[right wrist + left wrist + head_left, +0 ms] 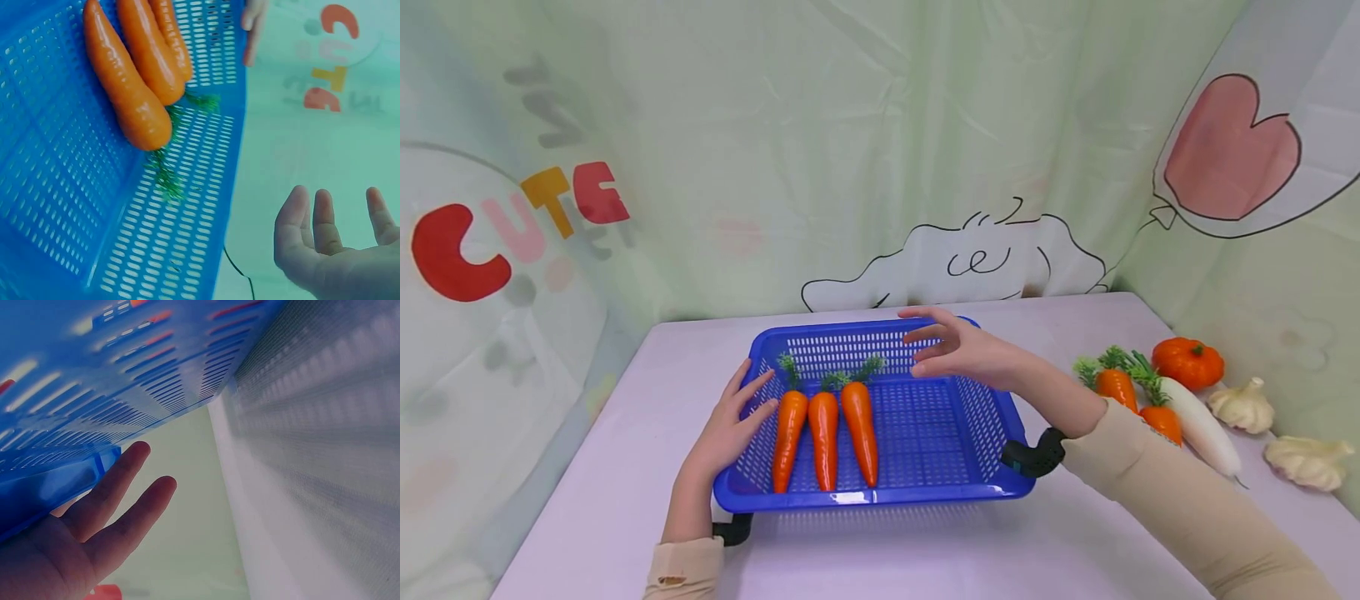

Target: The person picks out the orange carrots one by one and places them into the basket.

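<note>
A blue plastic basket (917, 437) holds three carrots in its left half: a left carrot (790, 437), a middle carrot (824, 437) and a right carrot (860, 433), their green tops toward the back wall. My left hand (727, 429) rests at the basket's left rim, thumb and a finger reaching over the inside. In the left wrist view, two other fingers (119, 528) stretch out straight along the outer side. Above the back right of the basket hovers my right hand (966, 348), its fingers loosely bent and spread, nothing between them.
To the right on the pale table (655, 433) lie more carrots (1116, 387), a white radish (1198, 421), a small pumpkin (1187, 362) and two garlic bulbs (1242, 406). A printed curtain (760, 167) hangs behind the table and at both sides.
</note>
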Tool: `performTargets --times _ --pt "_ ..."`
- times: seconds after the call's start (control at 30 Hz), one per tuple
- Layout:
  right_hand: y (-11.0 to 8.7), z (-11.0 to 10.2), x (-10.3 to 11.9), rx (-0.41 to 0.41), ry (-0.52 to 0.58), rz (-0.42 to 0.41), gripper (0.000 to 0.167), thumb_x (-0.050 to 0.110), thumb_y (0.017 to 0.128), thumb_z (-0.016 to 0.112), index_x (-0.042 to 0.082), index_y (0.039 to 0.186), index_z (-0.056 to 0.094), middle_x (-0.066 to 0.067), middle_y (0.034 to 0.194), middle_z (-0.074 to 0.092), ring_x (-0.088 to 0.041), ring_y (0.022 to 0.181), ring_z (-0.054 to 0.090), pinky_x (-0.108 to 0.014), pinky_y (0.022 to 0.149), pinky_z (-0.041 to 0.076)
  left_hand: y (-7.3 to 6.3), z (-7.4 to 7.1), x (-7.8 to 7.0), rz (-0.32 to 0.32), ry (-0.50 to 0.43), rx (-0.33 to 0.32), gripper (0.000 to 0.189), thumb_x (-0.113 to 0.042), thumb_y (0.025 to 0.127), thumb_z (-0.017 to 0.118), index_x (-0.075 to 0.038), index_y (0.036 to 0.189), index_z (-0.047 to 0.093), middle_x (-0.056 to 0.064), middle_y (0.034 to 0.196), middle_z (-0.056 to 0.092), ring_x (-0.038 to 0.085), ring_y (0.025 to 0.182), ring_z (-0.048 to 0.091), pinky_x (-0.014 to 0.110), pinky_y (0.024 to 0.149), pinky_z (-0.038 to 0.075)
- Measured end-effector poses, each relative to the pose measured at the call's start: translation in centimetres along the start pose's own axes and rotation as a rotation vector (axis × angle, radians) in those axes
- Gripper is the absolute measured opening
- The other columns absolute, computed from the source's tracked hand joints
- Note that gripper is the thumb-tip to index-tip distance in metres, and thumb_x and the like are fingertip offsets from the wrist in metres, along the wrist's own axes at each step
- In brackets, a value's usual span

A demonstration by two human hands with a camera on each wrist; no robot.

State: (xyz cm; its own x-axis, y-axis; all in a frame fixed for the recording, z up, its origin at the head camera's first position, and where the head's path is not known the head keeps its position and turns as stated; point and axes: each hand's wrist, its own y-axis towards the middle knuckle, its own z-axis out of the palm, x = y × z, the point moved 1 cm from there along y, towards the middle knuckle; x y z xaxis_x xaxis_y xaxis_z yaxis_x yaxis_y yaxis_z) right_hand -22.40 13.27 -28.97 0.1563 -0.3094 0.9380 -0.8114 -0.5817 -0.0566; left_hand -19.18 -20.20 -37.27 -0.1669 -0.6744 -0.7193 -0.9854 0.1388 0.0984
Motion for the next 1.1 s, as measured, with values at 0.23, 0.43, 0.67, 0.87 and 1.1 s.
performTargets --times 0.23,0.43,0.67,0.87,1.1 --pt "-2.5 -1.1 0.1 -0.016 -0.041 -0.065 0.077 0.022 0.079 0.07 0.015 0.142 0.026 -0.021 0.136 0.037 -0.038 0.116 0.044 -0.05 0.087 0.044 0.0 0.1 0.2 0.001 -0.003 -0.007 0.055 -0.035 0.092 0.051 -0.014 0.14 0.038 0.012 0.153 0.007 0.041 0.135 0.011 0.065 0.097 0.018" --pt "-4.8 -1.9 -0.2 -0.097 -0.077 -0.073 0.074 0.019 0.079 0.071 0.014 0.141 0.029 -0.021 0.133 0.039 -0.038 0.114 0.045 -0.052 0.085 0.045 -0.1 0.0 0.3 0.002 -0.004 -0.01 0.055 -0.035 0.092 0.051 -0.014 0.14 0.038 0.012 0.152 0.007 0.041 0.135 0.011 0.065 0.097 0.018" --pt "-7.3 -2.6 -0.3 -0.235 -0.118 -0.044 0.076 0.016 0.082 0.068 0.016 0.143 0.023 -0.021 0.135 0.037 -0.039 0.116 0.042 -0.056 0.086 0.042 -0.1 -0.1 0.2 -0.006 0.002 -0.007 0.055 -0.036 0.092 0.051 -0.014 0.141 0.037 0.011 0.153 0.006 0.041 0.135 0.011 0.064 0.097 0.018" --pt "-9.5 -3.2 -0.8 -0.299 -0.158 -0.043 0.079 0.016 0.082 0.068 0.017 0.145 0.02 -0.022 0.135 0.036 -0.04 0.117 0.041 -0.058 0.088 0.04 -0.1 -0.1 0.2 -0.003 0.002 -0.006 0.055 -0.036 0.092 0.05 -0.014 0.141 0.037 0.011 0.153 0.007 0.041 0.135 0.011 0.064 0.097 0.017" --pt "-11.5 -4.9 -2.4 -0.354 -0.222 -0.029 0.078 0.015 0.083 0.067 0.022 0.145 0.02 -0.019 0.137 0.035 -0.038 0.116 0.042 -0.033 0.083 0.049 0.0 0.1 0.2 -0.002 -0.001 -0.003 0.055 -0.036 0.092 0.05 -0.014 0.141 0.037 0.012 0.153 0.006 0.041 0.135 0.011 0.065 0.097 0.018"
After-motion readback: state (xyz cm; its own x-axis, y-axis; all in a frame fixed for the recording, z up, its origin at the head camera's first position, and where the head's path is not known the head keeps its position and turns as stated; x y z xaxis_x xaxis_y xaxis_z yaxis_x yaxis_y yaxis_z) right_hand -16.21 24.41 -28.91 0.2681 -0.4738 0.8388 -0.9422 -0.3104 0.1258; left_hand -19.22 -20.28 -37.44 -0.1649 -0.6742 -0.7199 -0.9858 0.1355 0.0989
